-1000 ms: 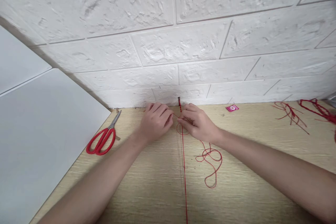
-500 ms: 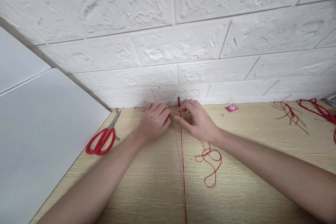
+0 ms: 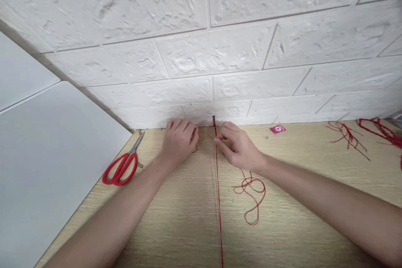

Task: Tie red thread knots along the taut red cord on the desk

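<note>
A taut red cord (image 3: 219, 201) runs from a small dark peg (image 3: 214, 118) at the wall's foot toward me, with a short knotted section (image 3: 215, 130) near the peg. Left of it, my left hand (image 3: 179, 139) is closed, its fingers pinching a thin red thread (image 3: 205, 132) that stretches across toward the cord. My right hand (image 3: 234, 143) pinches thread with thumb and forefinger right beside the cord. Loose loops of red thread (image 3: 251, 188) trail on the table below my right hand. The fingertips partly hide what each hand grips.
Red-handled scissors (image 3: 121, 168) lie at the left near a white panel (image 3: 63, 155). A pink packet (image 3: 277, 129), cut red threads (image 3: 348, 137) and a braided red cord (image 3: 378, 127) lie to the right along the white brick wall (image 3: 220, 54).
My left hand has moved left, away from the cord, drawing thread out between the hands. My right thumb and forefinger have closed together next to the cord.
</note>
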The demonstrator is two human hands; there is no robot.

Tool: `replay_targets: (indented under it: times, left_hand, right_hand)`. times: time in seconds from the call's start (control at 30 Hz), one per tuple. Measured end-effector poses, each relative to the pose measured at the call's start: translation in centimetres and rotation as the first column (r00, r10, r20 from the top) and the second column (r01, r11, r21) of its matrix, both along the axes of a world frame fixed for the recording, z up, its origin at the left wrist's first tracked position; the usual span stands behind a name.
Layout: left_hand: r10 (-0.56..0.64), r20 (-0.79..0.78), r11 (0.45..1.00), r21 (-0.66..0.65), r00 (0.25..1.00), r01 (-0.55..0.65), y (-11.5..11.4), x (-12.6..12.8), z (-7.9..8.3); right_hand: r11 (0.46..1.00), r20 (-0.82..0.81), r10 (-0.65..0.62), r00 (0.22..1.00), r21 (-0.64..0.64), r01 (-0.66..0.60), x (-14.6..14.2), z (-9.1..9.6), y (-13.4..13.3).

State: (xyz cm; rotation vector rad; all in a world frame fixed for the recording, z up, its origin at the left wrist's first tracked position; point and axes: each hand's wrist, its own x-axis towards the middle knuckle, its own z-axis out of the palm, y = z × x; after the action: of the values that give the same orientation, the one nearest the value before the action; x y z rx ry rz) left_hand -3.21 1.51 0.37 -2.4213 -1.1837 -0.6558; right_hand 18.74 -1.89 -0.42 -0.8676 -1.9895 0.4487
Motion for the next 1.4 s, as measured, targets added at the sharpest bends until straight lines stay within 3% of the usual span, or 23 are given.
replay_targets:
  times: [0.1, 0.17, 0.37, 0.63, 0.73, 0.97, 1.07, 1.27, 1.4]
  left_hand:
    - [0.103, 0.027, 0.995, -0.005, 0.994, -0.103, 0.4, -0.4, -0.3]
    - [0.1, 0.046, 0.995, -0.017, 0.994, -0.099, 0.5, -0.5, -0.3]
    - [-0.19, 0.02, 0.978, -0.082, 0.982, 0.191, -0.5, 0.3, 0.2]
    - [-0.273, -0.011, 0.96, -0.062, 0.962, 0.272, -1.2, 0.9, 0.3]
    - [-0.241, -0.025, 0.97, -0.032, 0.97, 0.24, -1.1, 0.9, 0.3]
    - [0.039, -0.024, 0.998, 0.042, 0.999, -0.038, -0.1, 0.0, 0.2]
    - [0.081, -0.01, 0.996, 0.048, 0.997, -0.08, 0.2, -0.2, 0.0]
    - [-0.162, -0.022, 0.986, -0.04, 0.987, 0.161, -0.3, 0.2, 0.3]
    - [-0.251, -0.039, 0.967, -0.043, 0.967, 0.25, -0.9, 0.7, 0.4]
  right_hand:
    - [0.999, 0.015, 0.037, 0.999, 0.021, -0.037, 0.1, 0.0, -0.1]
    - [0.999, 0.059, 0.026, 0.998, 0.038, -0.028, 0.1, 0.1, -0.2]
    - [0.99, 0.061, -0.143, 0.988, 0.025, 0.141, -0.3, 0.1, 0.1]
    - [1.0, 0.107, -0.018, 0.994, 0.015, 0.016, -0.3, -0.4, 0.5]
    - [1.0, 0.09, -0.009, 0.996, -0.014, 0.01, -0.3, -0.4, 0.4]
    - [0.999, 0.078, 0.011, 0.997, -0.053, -0.007, -0.4, -0.2, 0.3]
    - [0.999, 0.108, 0.019, 0.994, -0.046, -0.014, -0.4, -0.1, 0.2]
    - [0.992, 0.099, -0.124, 0.987, 0.0, 0.124, -0.3, -0.1, 0.1]
    - [0.997, 0.116, -0.074, 0.99, 0.011, 0.074, -0.3, -0.4, 0.3]
